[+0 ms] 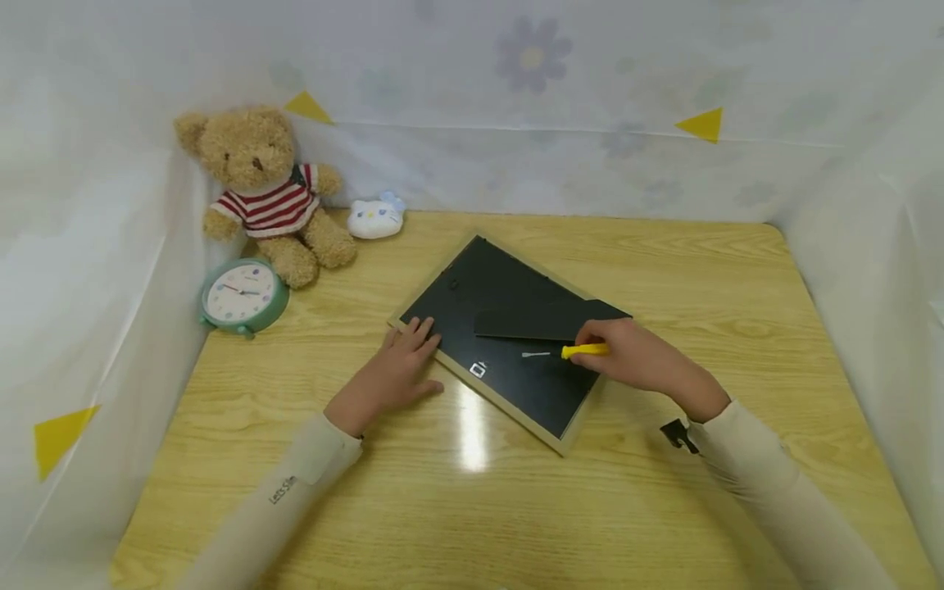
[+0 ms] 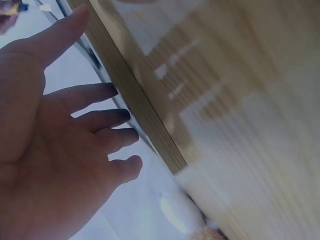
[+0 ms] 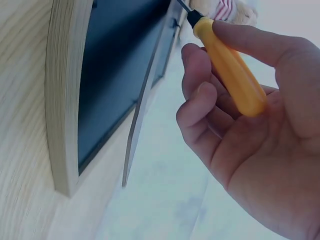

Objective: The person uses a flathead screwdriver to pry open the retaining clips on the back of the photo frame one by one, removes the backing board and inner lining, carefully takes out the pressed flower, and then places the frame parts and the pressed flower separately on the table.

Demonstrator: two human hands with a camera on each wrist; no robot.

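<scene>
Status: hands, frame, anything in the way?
Left hand on picture frame; right hand gripping yellow screwdriver. Frame lies back up. Black stand flap juts out beside screwdriver.

A table [image 1: 457, 533] with a yellowish wood-grain top spreads across the head view, its far right corner rounded, and a bright patch of reflected light [image 1: 472, 434] gleams on its surface near the middle. White sheeting [image 1: 442, 49] rises behind it and along both sides, the back printed with faint flowers, the clearest a greyish-purple bloom [image 1: 533, 56] with a yellowish centre. Yellow triangles [image 1: 704, 125] stand out on the sheeting, two by a thin line across the back and one at the left.
</scene>
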